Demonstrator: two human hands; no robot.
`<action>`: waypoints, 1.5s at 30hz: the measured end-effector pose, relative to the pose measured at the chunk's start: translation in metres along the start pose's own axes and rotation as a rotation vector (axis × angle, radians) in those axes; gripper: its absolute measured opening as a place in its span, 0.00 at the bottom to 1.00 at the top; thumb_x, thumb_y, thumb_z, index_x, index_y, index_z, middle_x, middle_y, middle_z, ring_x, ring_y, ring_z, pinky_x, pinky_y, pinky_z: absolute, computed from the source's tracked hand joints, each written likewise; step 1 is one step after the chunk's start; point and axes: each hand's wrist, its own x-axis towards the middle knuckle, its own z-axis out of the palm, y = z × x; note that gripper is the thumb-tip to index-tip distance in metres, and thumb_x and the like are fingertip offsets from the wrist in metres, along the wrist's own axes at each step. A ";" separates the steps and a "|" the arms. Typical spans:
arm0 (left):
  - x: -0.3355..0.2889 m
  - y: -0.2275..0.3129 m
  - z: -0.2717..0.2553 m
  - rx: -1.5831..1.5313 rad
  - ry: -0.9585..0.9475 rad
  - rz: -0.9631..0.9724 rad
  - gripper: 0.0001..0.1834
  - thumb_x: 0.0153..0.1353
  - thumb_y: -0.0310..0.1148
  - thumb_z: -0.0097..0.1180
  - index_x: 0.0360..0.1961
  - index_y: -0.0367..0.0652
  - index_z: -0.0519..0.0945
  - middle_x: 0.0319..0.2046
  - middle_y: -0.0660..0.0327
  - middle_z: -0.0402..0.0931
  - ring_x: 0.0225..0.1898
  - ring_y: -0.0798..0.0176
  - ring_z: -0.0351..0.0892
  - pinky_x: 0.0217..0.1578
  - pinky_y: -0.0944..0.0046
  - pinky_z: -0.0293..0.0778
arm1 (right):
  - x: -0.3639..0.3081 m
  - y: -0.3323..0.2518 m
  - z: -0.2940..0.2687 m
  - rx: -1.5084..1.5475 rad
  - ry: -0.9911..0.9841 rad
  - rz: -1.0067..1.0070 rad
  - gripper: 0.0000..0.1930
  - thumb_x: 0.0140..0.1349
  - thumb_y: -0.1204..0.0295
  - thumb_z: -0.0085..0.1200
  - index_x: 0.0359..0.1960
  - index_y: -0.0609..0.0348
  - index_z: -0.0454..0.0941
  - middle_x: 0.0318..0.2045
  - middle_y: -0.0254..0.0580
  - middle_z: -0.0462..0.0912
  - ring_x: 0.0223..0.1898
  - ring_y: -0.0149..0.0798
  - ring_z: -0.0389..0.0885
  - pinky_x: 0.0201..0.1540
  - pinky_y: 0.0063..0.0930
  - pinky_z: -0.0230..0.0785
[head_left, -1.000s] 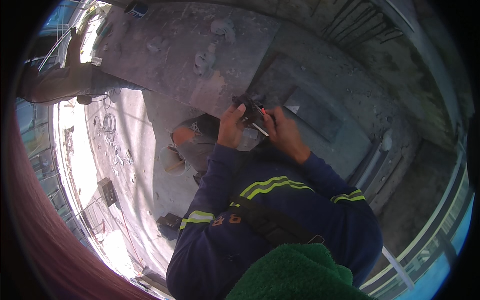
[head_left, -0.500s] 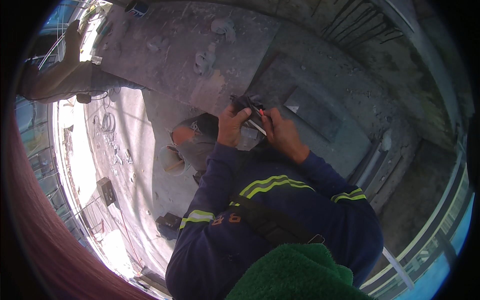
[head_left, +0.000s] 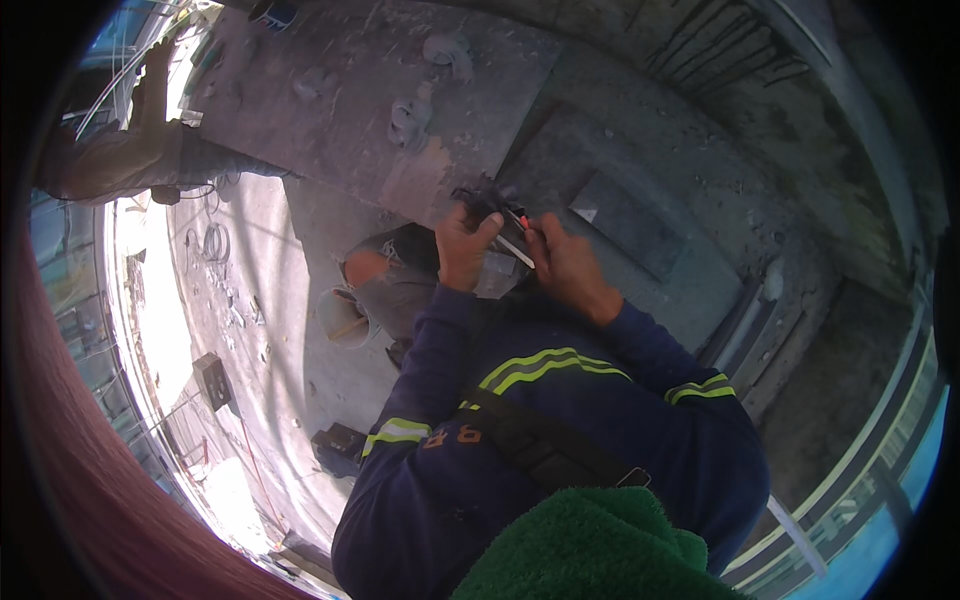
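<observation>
My left hand [head_left: 462, 250] is closed around a dark, crumpled bundle [head_left: 478, 194], whose exact kind I cannot make out. Close beside it, my right hand [head_left: 572, 265] pinches a small slim tool with an orange-red part [head_left: 524, 222], its far end against the bundle. A thin pale strip [head_left: 516, 250] slants down between the two hands; which hand holds it is hidden. Both hands are held in front of my chest, fingertips nearly meeting.
A dusty board [head_left: 340, 130] with pale crumpled lumps [head_left: 408, 122] lies ahead. Near my bent knee [head_left: 370, 266] stands a pale bucket [head_left: 343, 318]. Dark blocks [head_left: 210, 382] and a wire coil [head_left: 215, 243] lie left. Another person [head_left: 120, 165] is at far left.
The dark bundle has tilted and spread slightly to the left in my left hand. My right hand has barely shifted. At far left, the other person's raised arm has moved a little.
</observation>
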 end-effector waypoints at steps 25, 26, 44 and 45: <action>-0.003 -0.004 0.010 -0.203 0.022 -0.075 0.16 0.71 0.23 0.63 0.58 0.33 0.83 0.49 0.57 0.88 0.48 0.62 0.88 0.55 0.60 0.82 | 0.000 0.003 0.002 -0.018 0.007 0.015 0.07 0.77 0.68 0.56 0.46 0.58 0.73 0.21 0.59 0.82 0.24 0.67 0.84 0.27 0.61 0.71; -0.003 -0.004 0.009 -0.272 -0.005 -0.098 0.16 0.71 0.22 0.63 0.59 0.33 0.82 0.49 0.57 0.87 0.48 0.61 0.88 0.55 0.59 0.82 | 0.000 0.003 0.002 -0.021 0.002 0.017 0.07 0.77 0.68 0.55 0.46 0.58 0.73 0.21 0.59 0.82 0.24 0.67 0.84 0.27 0.61 0.71; 0.007 -0.020 0.009 -0.207 0.050 -0.059 0.17 0.68 0.20 0.62 0.58 0.31 0.83 0.50 0.60 0.86 0.47 0.66 0.86 0.51 0.65 0.79 | -0.001 0.006 0.003 -0.075 0.054 -0.045 0.09 0.78 0.65 0.57 0.46 0.57 0.73 0.21 0.60 0.81 0.24 0.69 0.82 0.25 0.62 0.68; 0.008 -0.019 0.011 -0.190 0.079 -0.092 0.17 0.68 0.20 0.62 0.57 0.31 0.83 0.50 0.60 0.86 0.47 0.66 0.85 0.51 0.65 0.79 | -0.002 0.006 0.004 -0.092 0.052 -0.048 0.10 0.78 0.65 0.57 0.46 0.57 0.73 0.21 0.60 0.81 0.23 0.69 0.82 0.25 0.62 0.68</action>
